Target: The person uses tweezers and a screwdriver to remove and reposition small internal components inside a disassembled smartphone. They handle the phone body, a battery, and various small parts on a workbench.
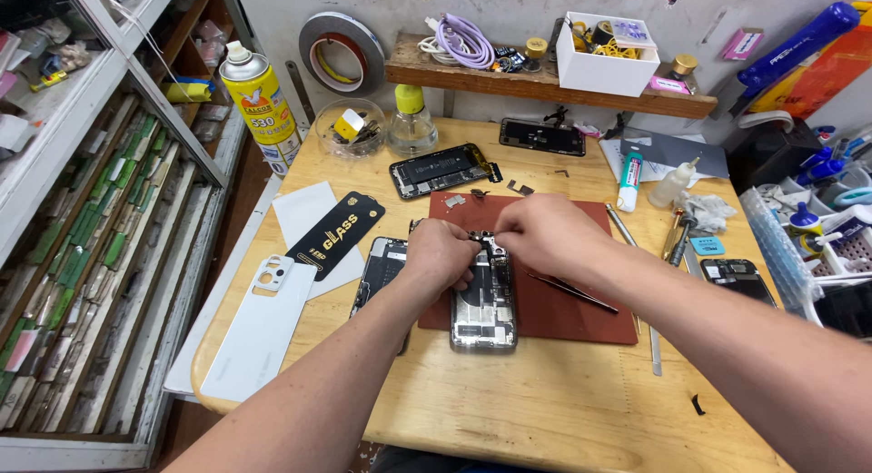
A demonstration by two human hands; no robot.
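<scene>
I see both hands working at the top end of an opened phone (484, 302) that lies back-off on a red-brown work mat (581, 319), its lower end hanging over the mat's near edge onto the wooden table (545, 409). My left hand (442, 252) is curled over the phone's upper left corner, fingers closed down against the frame. My right hand (545, 237) comes in from the right with fingertips pinched together over the camera end of the phone — whether it grips a small part there I cannot tell, since the fingers hide it.

Just beside the right forearm a pair of dark tweezers (572, 291) lies on the mat, untouched. To the left of the phone a black display panel (381, 269) rests partly under the left wrist. Farther left lie a white back cover (262, 328) and a black screen-protector sleeve (334, 232) on a sheet of white paper.

Behind the mat sits another opened phone (440, 171), and a third dark handset (543, 137) near the wall shelf. A yellow spray can (262, 105) stands at the table's far left corner — near it, a clear glass bowl (351, 128) and a small bottle with a yellow cap (411, 121).
</scene>
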